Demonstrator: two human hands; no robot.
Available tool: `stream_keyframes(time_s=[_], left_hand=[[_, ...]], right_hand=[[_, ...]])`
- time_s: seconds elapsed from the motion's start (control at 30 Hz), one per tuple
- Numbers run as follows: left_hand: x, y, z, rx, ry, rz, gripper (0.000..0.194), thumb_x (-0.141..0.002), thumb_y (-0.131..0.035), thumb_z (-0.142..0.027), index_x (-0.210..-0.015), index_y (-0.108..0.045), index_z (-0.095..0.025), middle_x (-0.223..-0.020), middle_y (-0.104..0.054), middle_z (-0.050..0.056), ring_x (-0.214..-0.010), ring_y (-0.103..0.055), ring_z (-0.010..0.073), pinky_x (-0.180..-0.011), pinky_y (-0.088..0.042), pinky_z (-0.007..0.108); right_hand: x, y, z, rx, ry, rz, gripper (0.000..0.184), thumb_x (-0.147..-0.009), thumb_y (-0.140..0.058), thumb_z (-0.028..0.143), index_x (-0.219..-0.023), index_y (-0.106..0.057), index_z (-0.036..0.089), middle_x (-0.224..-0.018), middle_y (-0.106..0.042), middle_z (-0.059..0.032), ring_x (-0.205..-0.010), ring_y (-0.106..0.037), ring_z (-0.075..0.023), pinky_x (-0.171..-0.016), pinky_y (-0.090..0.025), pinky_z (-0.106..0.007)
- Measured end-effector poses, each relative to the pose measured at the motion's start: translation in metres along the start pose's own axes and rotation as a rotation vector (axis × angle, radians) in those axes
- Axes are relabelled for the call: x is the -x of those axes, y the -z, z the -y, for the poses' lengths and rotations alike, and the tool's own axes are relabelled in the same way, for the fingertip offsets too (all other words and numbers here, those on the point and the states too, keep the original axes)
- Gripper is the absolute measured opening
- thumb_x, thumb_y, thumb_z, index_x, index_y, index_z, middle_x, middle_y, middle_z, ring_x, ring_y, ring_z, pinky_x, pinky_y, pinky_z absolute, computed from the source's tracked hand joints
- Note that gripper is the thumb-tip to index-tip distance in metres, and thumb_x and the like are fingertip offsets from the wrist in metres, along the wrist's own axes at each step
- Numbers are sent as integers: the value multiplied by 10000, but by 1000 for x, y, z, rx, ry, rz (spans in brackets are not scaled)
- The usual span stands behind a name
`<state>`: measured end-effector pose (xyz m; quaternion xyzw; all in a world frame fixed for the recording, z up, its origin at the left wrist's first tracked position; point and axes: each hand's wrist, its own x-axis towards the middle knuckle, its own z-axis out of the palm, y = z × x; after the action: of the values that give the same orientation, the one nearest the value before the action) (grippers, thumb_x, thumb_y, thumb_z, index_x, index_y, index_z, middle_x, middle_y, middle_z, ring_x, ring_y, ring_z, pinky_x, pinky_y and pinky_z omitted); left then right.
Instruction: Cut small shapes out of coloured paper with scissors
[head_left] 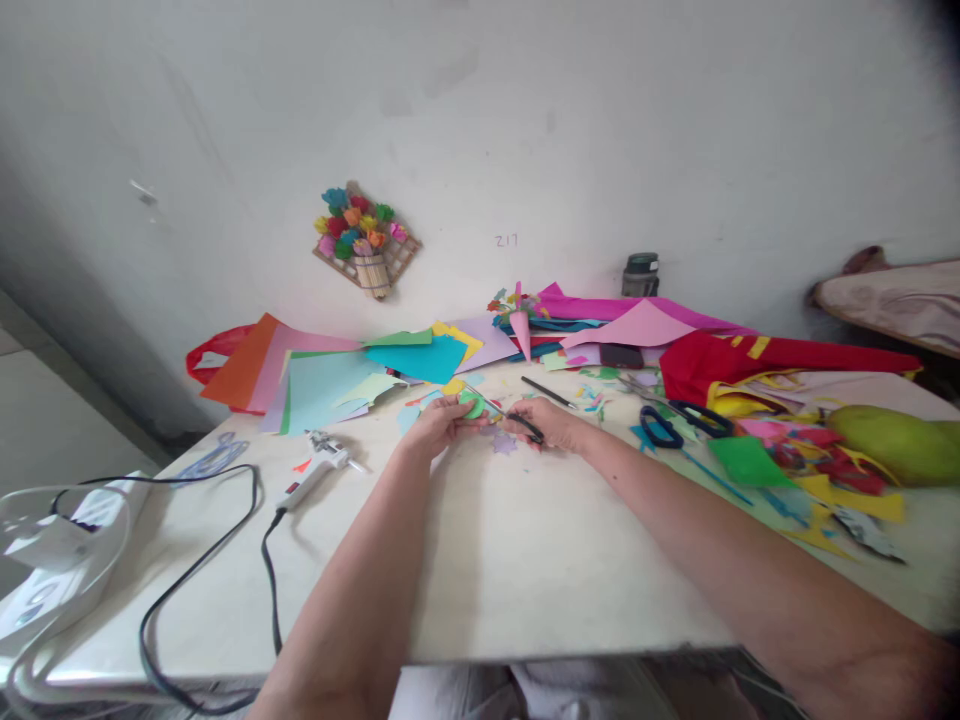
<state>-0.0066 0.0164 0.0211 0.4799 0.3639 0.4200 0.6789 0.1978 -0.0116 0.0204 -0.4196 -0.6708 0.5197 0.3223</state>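
Near the middle of the table, my left hand (442,420) pinches a small piece of green paper (471,404). My right hand (551,424) is closed around the dark handles of a pair of scissors (523,422). The scissors' blades point left toward the green paper; whether they touch it I cannot tell. Just below the hands lies a lilac paper cutout (505,441). A black pen (548,392) rests on the table beyond my right hand, with small coloured scraps (592,400) beside it.
A glue gun (319,470) with a black cord lies left, near a power strip (67,550). Coloured sheets (322,385) spread along the wall. To the right are blue-handled scissors (661,427), paper scraps (750,462), a red cloth-like item (780,360) and a green fruit-like object (892,445).
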Motion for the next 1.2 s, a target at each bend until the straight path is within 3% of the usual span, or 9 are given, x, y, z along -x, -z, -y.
stream_keyframes(time_s=[0.23, 0.43, 0.63, 0.77, 0.87, 1.03, 1.2], left_hand=[[3, -3, -2, 1, -11, 10, 74, -728, -621, -77, -802, -620, -84, -785, -693, 100, -660, -673, 147, -620, -546, 203], [-1, -1, -1, 20, -55, -126, 111, -673, -681, -115, -743, -595, -106, -650, -648, 40, -506, -598, 96, -506, -509, 182], [-3, -1, -1, 50, -112, -176, 156, -604, -732, -111, -713, -621, -103, -649, -616, 5, -518, -555, 72, -553, -510, 199], [-2, -2, -1, 32, -141, -100, 177, -615, -739, -136, -761, -648, -95, -737, -647, 32, -632, -614, 108, -650, -522, 226], [0, -4, -1, -27, -114, -5, 222, -621, -746, -178, -805, -648, -99, -769, -668, 59, -685, -650, 155, -671, -523, 254], [1, -13, -1, -244, -45, 105, 226, -612, -760, -237, -728, -624, -99, -668, -665, 62, -532, -610, 121, -547, -483, 224], [0, -22, 2, -360, -13, 149, 250, -581, -779, -262, -672, -601, -112, -580, -633, 34, -471, -563, 97, -493, -436, 212]], right_hand=[[0, 1, 1, -11, -20, -7, 148, -697, -622, 272, -685, -539, 150, -407, -440, 83, -296, -378, -48, -287, -280, -167], [-7, 3, -8, -41, 17, -31, 201, -665, -661, 312, -666, -545, 148, -401, -406, 87, -308, -339, -41, -295, -293, -169], [-8, 8, -9, -28, -14, -220, 271, -675, -683, 364, -655, -503, 163, -415, -426, 74, -312, -348, -43, -306, -294, -176], [0, 11, 1, 29, -31, -195, 286, -717, -638, 419, -706, -508, 165, -520, -539, 23, -355, -455, -61, -294, -238, -164], [1, 11, 2, 14, -10, -201, 304, -648, -705, 375, -798, -545, 165, -598, -601, 8, -392, -477, -64, -317, -266, -162], [-6, 7, 0, -194, 112, -273, 456, -492, -789, 233, -858, -526, 167, -613, -599, 43, -516, -541, -82, -508, -433, -199], [-12, 3, -1, -213, 181, -285, 457, -464, -758, 199, -860, -532, 163, -617, -590, 45, -554, -541, -100, -524, -418, -221]])
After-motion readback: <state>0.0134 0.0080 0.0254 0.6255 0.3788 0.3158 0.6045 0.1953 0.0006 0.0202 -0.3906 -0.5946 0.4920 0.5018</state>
